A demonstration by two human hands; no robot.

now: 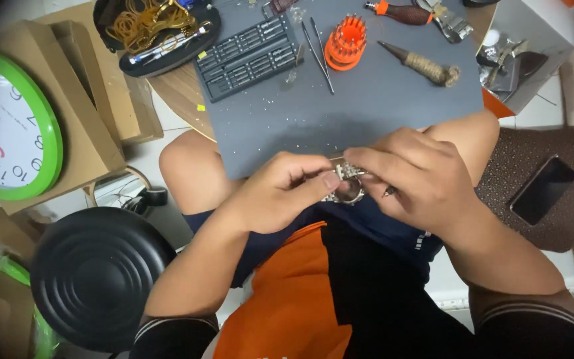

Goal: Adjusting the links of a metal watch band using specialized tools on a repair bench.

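Both hands pinch a metal wristwatch over the lap, at the near edge of the grey mat.

Left to right: a green wall clock point(9, 126) leans at nine o'clock; the left hand point(280, 189) grips the wristwatch point(347, 183) from its nine o'clock side, thumb and forefinger clenched on the band, while the right hand point(416, 176) clamps it from three o'clock — both equally near. The watch's long axis runs roughly crosswise between them. The mat point(367, 106) lies at twelve o'clock; a phone point(543, 189) rests far right.
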